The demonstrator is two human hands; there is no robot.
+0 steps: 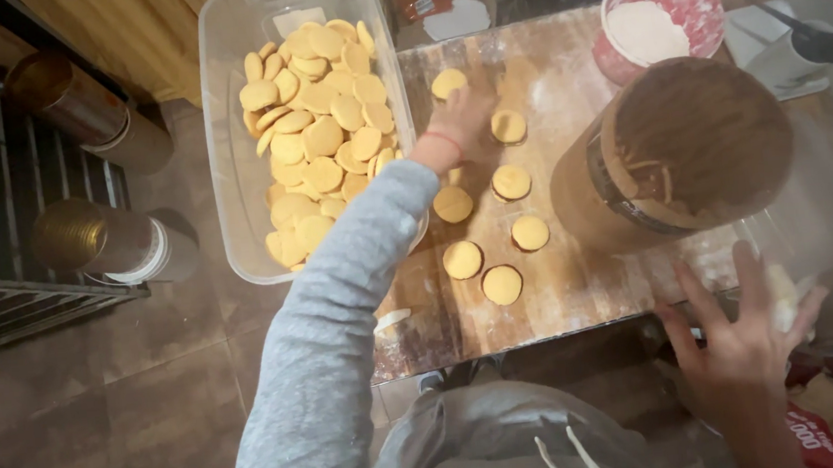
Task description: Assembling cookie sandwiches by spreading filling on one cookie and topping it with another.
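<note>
where left hand [462, 120] rests, cookie [509, 127] beside (touching)

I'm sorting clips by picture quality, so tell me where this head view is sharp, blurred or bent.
Head view: warm, dim light; the biscuits in the tub and on the board are fairly sharp. The left hand is smeared by motion. The brown jar looks soft and hazy, as does the right hand. The wide lens bows the edges.

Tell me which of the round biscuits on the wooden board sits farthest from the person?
The biscuit at the board's far end, just beyond the left hand; the others lie nearer the person, in loose pairs.
</note>
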